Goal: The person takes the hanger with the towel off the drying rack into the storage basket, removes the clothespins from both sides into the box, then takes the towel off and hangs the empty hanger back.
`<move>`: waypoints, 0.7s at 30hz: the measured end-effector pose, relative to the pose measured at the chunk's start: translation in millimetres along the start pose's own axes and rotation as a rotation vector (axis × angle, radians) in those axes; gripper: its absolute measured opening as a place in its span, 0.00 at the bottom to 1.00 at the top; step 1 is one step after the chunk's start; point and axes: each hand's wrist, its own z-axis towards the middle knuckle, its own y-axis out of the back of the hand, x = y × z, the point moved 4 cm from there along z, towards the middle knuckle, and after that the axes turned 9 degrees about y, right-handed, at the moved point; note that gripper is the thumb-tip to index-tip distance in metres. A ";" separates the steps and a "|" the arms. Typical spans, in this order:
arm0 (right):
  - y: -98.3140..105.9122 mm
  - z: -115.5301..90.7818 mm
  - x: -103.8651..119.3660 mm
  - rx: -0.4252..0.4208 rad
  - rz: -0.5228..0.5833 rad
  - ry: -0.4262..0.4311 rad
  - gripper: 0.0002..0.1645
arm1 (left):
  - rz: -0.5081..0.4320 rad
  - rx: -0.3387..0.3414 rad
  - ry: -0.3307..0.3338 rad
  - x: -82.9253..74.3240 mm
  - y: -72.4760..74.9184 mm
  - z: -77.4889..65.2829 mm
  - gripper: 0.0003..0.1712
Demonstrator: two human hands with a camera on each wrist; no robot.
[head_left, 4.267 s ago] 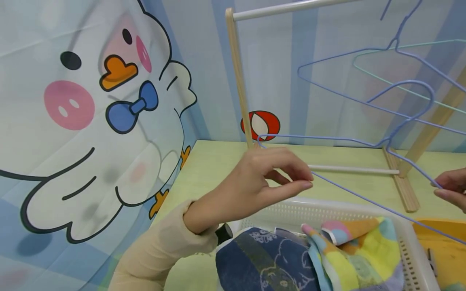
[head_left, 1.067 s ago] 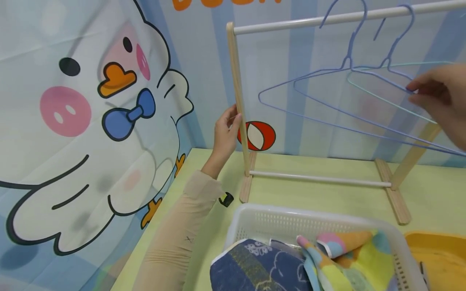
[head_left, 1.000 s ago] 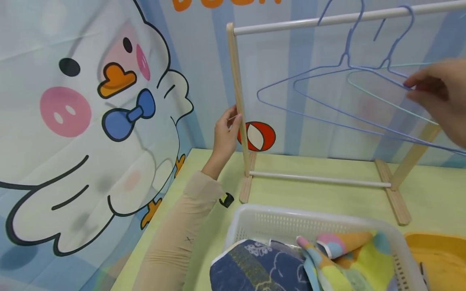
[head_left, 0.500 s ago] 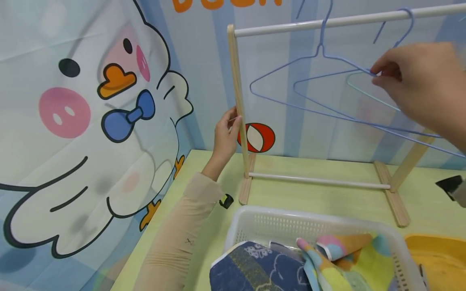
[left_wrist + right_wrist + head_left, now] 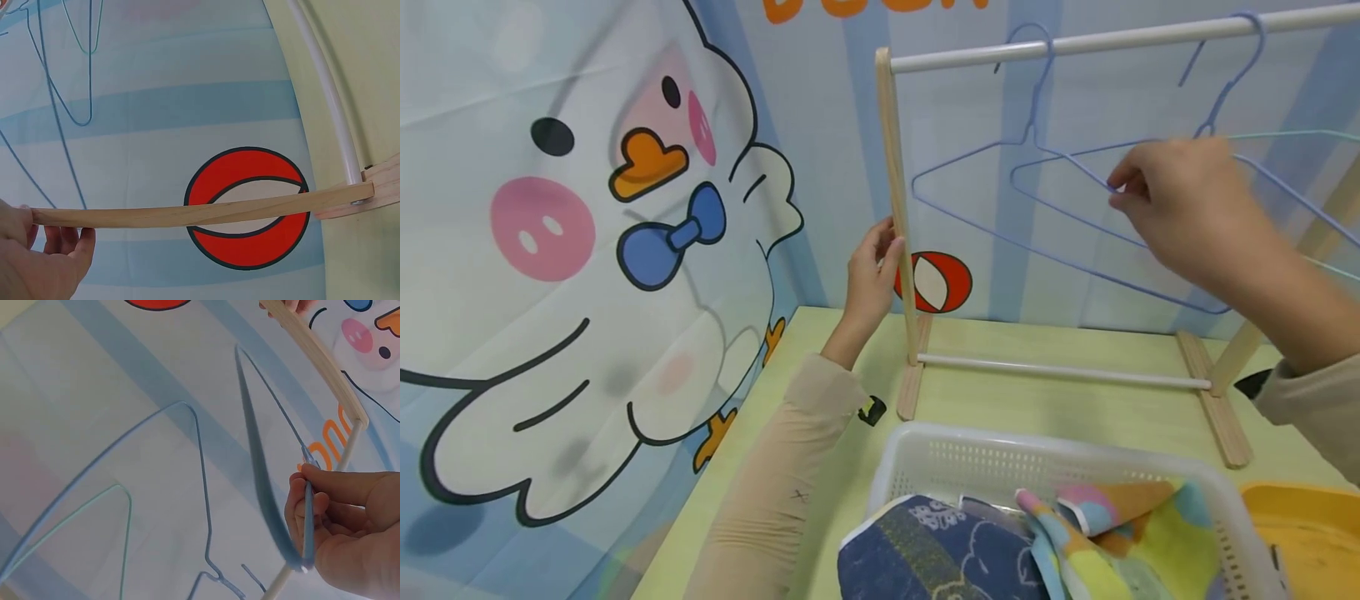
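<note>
My left hand (image 5: 868, 279) grips the wooden side post (image 5: 895, 158) of a small clothes rack, thumb in front and fingers behind it. My right hand (image 5: 1195, 208) pinches the right shoulder of a blue wire hanger (image 5: 1034, 100) between thumb and fingers. That hanger's hook loops over the rack's white top rod (image 5: 1120, 39), left of a second blue hanger (image 5: 1255, 62). From the right wrist, the pinched wire (image 5: 308, 519) runs between thumb and fingertips. In the left wrist view, the fingers (image 5: 65, 240) are at one end of the visible post.
Behind hangs a pale green hanger (image 5: 1300, 133). A white perforated basket (image 5: 1075, 444) in front holds a navy cloth (image 5: 940, 550) and a colourful cloth (image 5: 1180, 533). Right of it lies a yellow tray (image 5: 1307, 533). A printed cartoon backdrop (image 5: 647, 375) lines the left and back.
My left hand went from over the basket to the rack's post. My right hand raised the blue hanger to the rod, then moved left with it; its hook now sits over the rod.
</note>
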 end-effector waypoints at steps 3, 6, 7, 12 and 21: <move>-6.1 -0.8 0.3 0.004 0.025 -0.015 0.10 | 0.001 0.004 -0.006 0.4 -0.6 0.0 0.24; -12.1 0.7 3.1 0.011 0.037 -0.029 0.10 | 0.000 0.003 -0.009 1.0 -0.8 0.4 0.24; -14.2 1.2 4.3 0.013 0.042 -0.034 0.10 | 0.001 0.003 -0.008 1.4 -1.2 0.7 0.24; -22.4 2.5 10.9 0.012 0.071 -0.042 0.10 | -0.009 0.010 -0.003 2.0 -3.8 2.1 0.24; -30.9 -0.5 18.5 0.001 0.150 -0.049 0.11 | -0.014 0.009 0.010 4.5 -1.6 2.6 0.24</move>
